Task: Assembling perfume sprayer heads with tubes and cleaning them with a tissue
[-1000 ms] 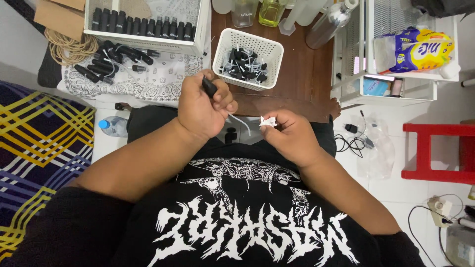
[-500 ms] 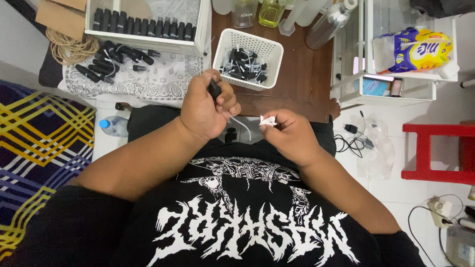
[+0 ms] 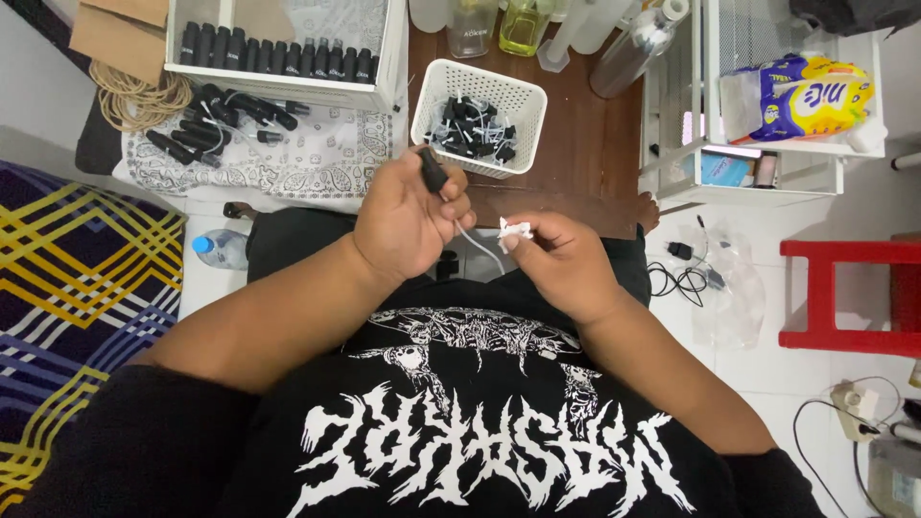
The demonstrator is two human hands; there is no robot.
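Observation:
My left hand (image 3: 408,225) grips a small black sprayer cap (image 3: 434,171) with a thin white tube (image 3: 477,245) hanging from it toward my lap. My right hand (image 3: 561,261) pinches a small crumpled white tissue (image 3: 515,230) close to the tube's lower end. Both hands hover over my lap, just in front of a white perforated basket (image 3: 523,105) holding several more black sprayer caps with white tubes.
A white box (image 3: 278,86) with a row of black bottles stands at the back left; loose black bottles (image 3: 216,120) lie on a patterned cloth (image 3: 317,163). Clear bottles stand on the brown wooden table (image 3: 585,144). A white rack (image 3: 767,153) and a red stool (image 3: 849,293) are to the right.
My left hand has lifted slightly with the black cap, drawing the tube away from the tissue in my right hand. The right hand stays in place.

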